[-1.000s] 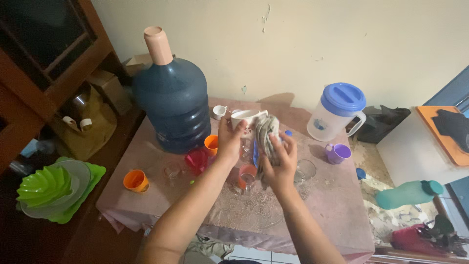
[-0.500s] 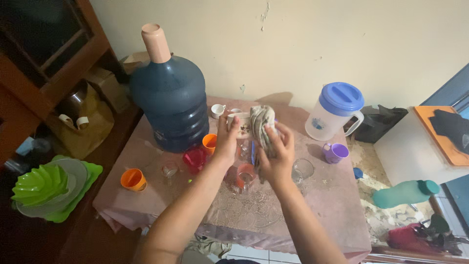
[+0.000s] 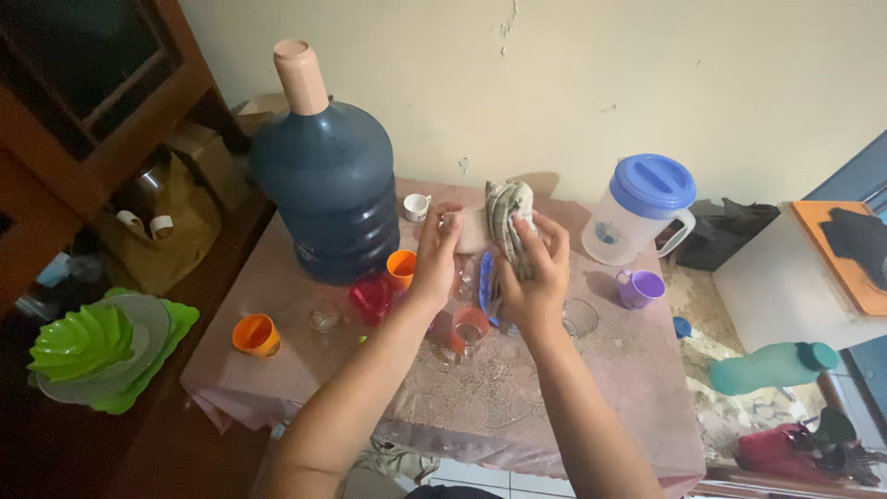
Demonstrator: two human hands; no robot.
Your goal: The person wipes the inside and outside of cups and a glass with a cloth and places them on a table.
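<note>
woven checked cloth [image 3: 510,220], glossy plastic jug [image 3: 325,189]

Checked grey-green cloth [image 3: 511,226], dark blue water jug [image 3: 325,189], purple cup [image 3: 639,288]

Cup [image 3: 467,229] mostly hidden by left hand [image 3: 434,254] and cloth [image 3: 510,222]. Red bag [image 3: 804,453] cut by bottom edge. Shelf [image 3: 83,83] contents dark, unreadable.

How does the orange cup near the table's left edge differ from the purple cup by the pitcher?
The orange cup is orange with no handle showing; the purple cup is purple with a handle on one side. The orange cup stands alone near the left edge of the table, while the purple cup sits on the right, close to the blue-lidded pitcher. Both stand upright, mouths open upward, away from the person's hands.
</note>
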